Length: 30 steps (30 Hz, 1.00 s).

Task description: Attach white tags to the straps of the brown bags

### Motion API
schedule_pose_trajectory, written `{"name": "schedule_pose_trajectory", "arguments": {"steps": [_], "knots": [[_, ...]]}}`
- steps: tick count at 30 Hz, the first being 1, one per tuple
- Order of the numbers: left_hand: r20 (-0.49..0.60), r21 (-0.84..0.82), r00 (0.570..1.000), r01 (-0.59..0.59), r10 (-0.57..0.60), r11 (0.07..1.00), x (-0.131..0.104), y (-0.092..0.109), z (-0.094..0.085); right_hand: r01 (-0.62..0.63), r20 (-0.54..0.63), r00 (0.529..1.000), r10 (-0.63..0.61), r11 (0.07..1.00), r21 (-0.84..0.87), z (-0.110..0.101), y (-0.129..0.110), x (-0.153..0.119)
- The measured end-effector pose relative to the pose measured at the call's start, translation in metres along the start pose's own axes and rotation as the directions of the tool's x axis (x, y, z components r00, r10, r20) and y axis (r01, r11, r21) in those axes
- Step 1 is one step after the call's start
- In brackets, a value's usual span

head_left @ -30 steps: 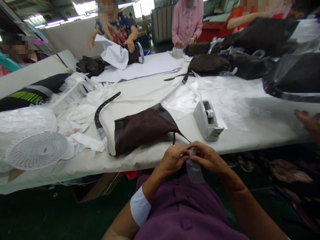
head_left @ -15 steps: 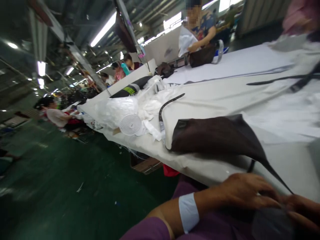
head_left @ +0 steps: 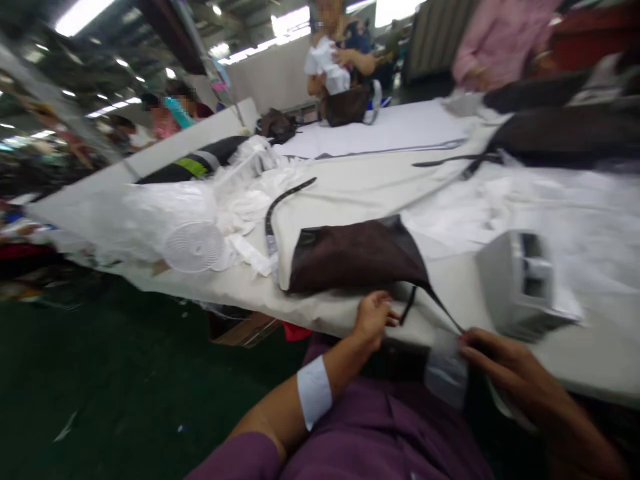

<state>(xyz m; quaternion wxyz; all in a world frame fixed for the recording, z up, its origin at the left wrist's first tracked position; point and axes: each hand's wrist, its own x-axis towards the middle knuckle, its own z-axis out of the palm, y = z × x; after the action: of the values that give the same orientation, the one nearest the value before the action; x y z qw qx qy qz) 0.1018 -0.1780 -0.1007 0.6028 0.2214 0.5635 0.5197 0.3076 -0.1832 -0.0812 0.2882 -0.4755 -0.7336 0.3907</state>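
A dark brown leather bag (head_left: 355,257) lies on the white-covered table near its front edge. From its right corner a thin strap (head_left: 444,308) runs taut to my right hand (head_left: 505,363), which pinches the strap's end. A clear plastic piece (head_left: 447,373) hangs just beside those fingertips. My left hand (head_left: 374,319) is at the table edge below the bag, fingers curled, close to a short dark strap end (head_left: 408,307). Whether the left fingers grip anything is too blurred to tell.
A grey tape dispenser (head_left: 517,283) stands right of the bag. White plastic wrapping (head_left: 175,200) and a round white fan (head_left: 194,247) are at the left. More dark bags (head_left: 565,133) lie at the back right. Two people stand across the table (head_left: 370,133).
The view has swung right, bringing the dispenser and far bags into sight. My left hand has parted from my right and moved left towards the bag. The strap is still at my right hand.
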Motion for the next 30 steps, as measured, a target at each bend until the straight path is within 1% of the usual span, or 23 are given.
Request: {"name": "schedule_pose_trajectory", "arguments": {"steps": [1, 3, 6, 10, 12, 14, 15, 16, 17, 19, 21, 24, 26, 30], "knots": [[0.019, 0.019, 0.999, 0.033, -0.034, 0.999, 0.006, 0.001, 0.001, -0.052, 0.062, 0.997, 0.053, 0.999, -0.013, -0.011, -0.002, -0.007], [0.054, 0.11, 0.997, 0.054, -0.06, 0.992, 0.018, 0.002, 0.005, -0.099, 0.133, 0.986, 0.099, 0.995, -0.011, -0.022, -0.006, -0.01], [0.121, 0.186, 0.988, 0.069, -0.093, 0.98, 0.028, 0.003, 0.014, -0.125, 0.152, 0.981, 0.119, 0.992, 0.028, -0.021, -0.006, -0.003], [0.215, 0.256, 0.964, 0.101, -0.159, 0.961, 0.032, -0.002, 0.023, -0.161, 0.194, 0.972, 0.136, 0.98, 0.121, -0.014, -0.005, 0.001], [0.298, 0.221, 0.925, 0.176, -0.238, 0.959, 0.034, -0.006, 0.025, -0.157, 0.202, 0.971, 0.129, 0.979, 0.129, -0.014, -0.005, 0.0], [0.407, 0.124, 0.862, 0.274, -0.301, 0.954, 0.034, -0.007, 0.026, -0.145, 0.208, 0.97, 0.122, 0.984, 0.101, -0.015, -0.007, -0.002], [0.457, 0.071, 0.833, 0.315, -0.312, 0.946, 0.034, -0.007, 0.026, -0.141, 0.212, 0.97, 0.122, 0.987, 0.077, -0.016, -0.008, -0.002], [0.495, 0.024, 0.813, 0.341, -0.307, 0.94, 0.034, -0.005, 0.026, -0.139, 0.218, 0.968, 0.125, 0.989, 0.049, -0.016, -0.009, -0.003], [0.52, -0.012, 0.803, 0.349, -0.292, 0.937, 0.033, -0.003, 0.026, -0.139, 0.227, 0.965, 0.131, 0.99, 0.02, -0.017, -0.01, -0.004], [0.559, -0.046, 0.789, 0.338, -0.256, 0.94, 0.032, 0.001, 0.027, -0.139, 0.238, 0.961, 0.143, 0.99, -0.036, -0.016, -0.012, -0.003], [0.579, -0.03, 0.784, 0.297, -0.225, 0.954, 0.031, 0.004, 0.028, -0.124, 0.233, 0.962, 0.141, 0.989, -0.087, -0.014, -0.013, -0.002], [0.554, 0.04, 0.815, 0.182, -0.173, 0.983, 0.031, 0.001, 0.028, -0.088, 0.209, 0.971, 0.119, 0.984, -0.154, -0.008, -0.015, 0.004], [0.527, 0.083, 0.839, 0.103, -0.131, 0.991, 0.032, -0.002, 0.027, -0.085, 0.204, 0.972, 0.119, 0.982, -0.167, -0.005, -0.016, 0.008], [0.502, 0.15, 0.86, 0.015, -0.089, 0.989, 0.034, -0.005, 0.022, -0.115, 0.229, 0.963, 0.146, 0.983, -0.141, -0.001, -0.017, 0.014]]}}
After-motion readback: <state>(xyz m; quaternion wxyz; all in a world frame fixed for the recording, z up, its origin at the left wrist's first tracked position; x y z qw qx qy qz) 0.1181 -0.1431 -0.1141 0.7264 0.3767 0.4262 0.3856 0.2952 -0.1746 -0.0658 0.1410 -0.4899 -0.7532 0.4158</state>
